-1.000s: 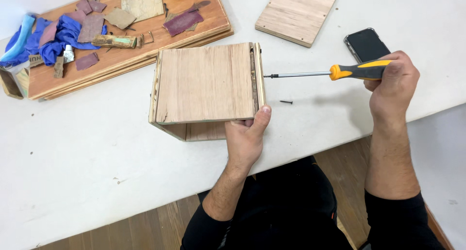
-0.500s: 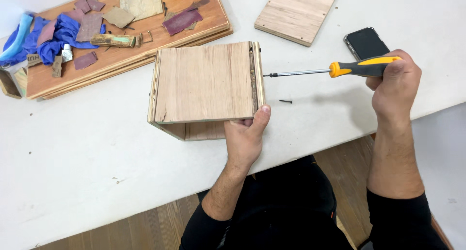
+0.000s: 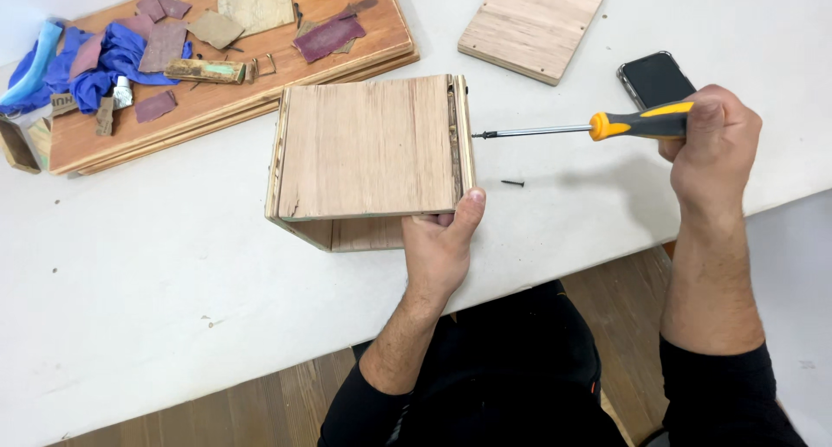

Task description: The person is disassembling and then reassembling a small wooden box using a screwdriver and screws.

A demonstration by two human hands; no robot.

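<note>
White table fills most of the view, with a wooden floor visible past its near edge.

Item 1: a wooden box stands on the table near the centre, its broad plywood panel facing up and an open side facing the near edge.

Item 2: the left hand is clamped on the near right corner of the box, thumb up against the right end of the near edge, fingers tucked under the top panel.

Item 3: the right hand is closed around the yellow-and-black handle of a screwdriver. Its metal shaft lies level and points left; the tip sits at the right side of the box, touching or just short of it, which cannot be told for certain.

Item 4: one small dark screw lies loose on the table, just right of the box and below the shaft.

Item 5: a black phone lies face up behind the right hand.

Item 6: a square plywood panel lies flat at the far side, well apart from the box.

Item 7: a long wooden board at the far left carries sandpaper scraps and small offcuts; a crumpled blue glove rests on its left end.
</note>
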